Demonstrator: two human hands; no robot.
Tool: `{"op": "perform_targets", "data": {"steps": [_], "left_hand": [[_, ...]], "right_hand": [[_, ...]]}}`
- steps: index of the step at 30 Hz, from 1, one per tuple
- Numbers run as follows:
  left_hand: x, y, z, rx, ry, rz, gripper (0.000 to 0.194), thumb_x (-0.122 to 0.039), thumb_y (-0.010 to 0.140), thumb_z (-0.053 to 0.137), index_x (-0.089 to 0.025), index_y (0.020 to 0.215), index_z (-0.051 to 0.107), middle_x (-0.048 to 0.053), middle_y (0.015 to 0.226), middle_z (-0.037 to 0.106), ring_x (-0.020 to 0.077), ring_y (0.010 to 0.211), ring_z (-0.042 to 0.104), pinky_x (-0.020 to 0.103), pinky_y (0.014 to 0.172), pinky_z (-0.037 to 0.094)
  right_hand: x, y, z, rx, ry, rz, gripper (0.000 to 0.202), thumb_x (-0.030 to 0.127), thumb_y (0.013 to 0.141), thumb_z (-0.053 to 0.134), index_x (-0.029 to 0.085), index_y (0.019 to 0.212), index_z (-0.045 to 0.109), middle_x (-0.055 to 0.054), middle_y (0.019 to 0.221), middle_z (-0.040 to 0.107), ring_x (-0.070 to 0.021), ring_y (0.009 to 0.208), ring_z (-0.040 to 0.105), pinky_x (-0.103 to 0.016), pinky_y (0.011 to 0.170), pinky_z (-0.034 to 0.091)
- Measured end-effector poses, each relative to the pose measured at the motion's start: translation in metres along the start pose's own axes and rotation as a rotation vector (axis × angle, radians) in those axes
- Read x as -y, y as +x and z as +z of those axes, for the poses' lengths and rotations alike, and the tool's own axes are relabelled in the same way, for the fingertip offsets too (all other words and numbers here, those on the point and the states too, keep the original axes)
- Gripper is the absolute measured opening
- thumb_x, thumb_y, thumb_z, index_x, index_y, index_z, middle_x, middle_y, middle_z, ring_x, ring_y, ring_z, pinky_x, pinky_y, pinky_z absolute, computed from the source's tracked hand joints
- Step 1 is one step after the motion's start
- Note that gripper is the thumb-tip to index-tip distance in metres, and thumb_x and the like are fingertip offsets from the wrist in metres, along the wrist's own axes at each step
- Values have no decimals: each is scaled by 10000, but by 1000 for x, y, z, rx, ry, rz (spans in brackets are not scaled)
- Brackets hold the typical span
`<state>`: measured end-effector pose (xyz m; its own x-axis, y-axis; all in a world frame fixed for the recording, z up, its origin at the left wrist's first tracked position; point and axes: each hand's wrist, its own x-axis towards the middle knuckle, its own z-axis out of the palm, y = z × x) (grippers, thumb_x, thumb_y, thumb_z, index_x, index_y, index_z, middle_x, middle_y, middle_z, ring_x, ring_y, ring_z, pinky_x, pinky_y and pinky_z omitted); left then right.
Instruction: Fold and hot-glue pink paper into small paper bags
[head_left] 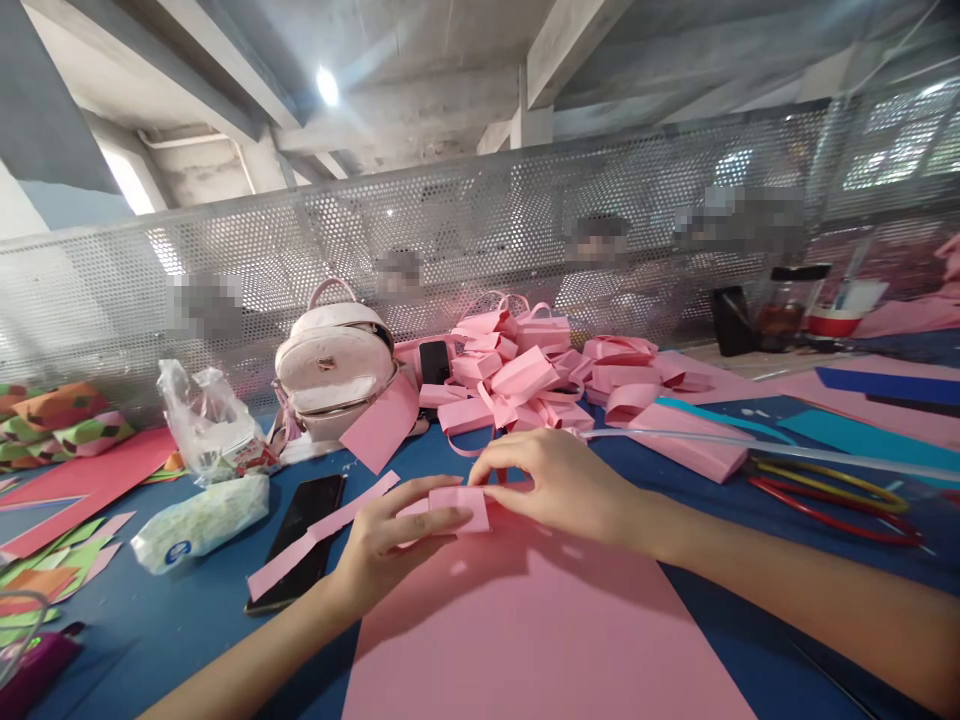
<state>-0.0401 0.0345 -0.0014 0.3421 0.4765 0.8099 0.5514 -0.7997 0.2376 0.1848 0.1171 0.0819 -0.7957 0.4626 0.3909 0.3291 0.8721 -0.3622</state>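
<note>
A small folded piece of pink paper (475, 512) lies over the far end of a large pink sheet (555, 640). My left hand (397, 535) has its index finger laid along the front of the folded piece, with the other fingers partly behind it. From the right, my right hand (547, 475) pinches the piece at its edge between thumb and fingers. Left of my left hand, a pink paper strip (322, 535) rests across a black phone (296, 545). Just beyond my hands is a heap of folded pink paper pieces (525, 370).
A pale backpack (334, 360), a plastic bag (206, 425) and a tissue pack (202, 520) stand to the left on the blue table (165, 640). Scissors (832, 495) with red and yellow handles lie right. A perforated metal screen (465, 220) closes off the back; people sit behind it.
</note>
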Motion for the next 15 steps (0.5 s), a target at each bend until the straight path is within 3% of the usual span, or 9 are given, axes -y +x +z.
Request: {"op": "perform_targets", "data": {"steps": [4, 10, 15], "left_hand": [[0, -3, 2, -7, 20, -6, 338, -78, 924, 675, -233, 1222, 707, 125, 1246, 677, 198, 1070, 698, 269, 831, 594], [-6, -1, 3, -3, 127, 49, 283, -112, 954, 645, -207, 1213, 706, 134, 1228, 684, 189, 1024, 720, 258, 789, 611], [-9, 0, 2, 5, 209, 71, 238, -156, 974, 630, -227, 1188, 707, 111, 1196, 709, 183, 979, 741, 263, 762, 620]], "right_hand": [[2, -1, -1, 8, -7, -19, 289, 48, 833, 636, 248, 968, 795, 31, 981, 803, -190, 907, 729, -289, 772, 478], [4, -1, 6, -14, 0, 34, 89, 214, 830, 784, 249, 907, 810, 16, 908, 803, -206, 878, 716, -309, 763, 476], [0, 0, 13, -31, 61, 66, 114, 166, 804, 801, 266, 858, 819, 18, 882, 794, -197, 858, 698, -309, 765, 482]]}}
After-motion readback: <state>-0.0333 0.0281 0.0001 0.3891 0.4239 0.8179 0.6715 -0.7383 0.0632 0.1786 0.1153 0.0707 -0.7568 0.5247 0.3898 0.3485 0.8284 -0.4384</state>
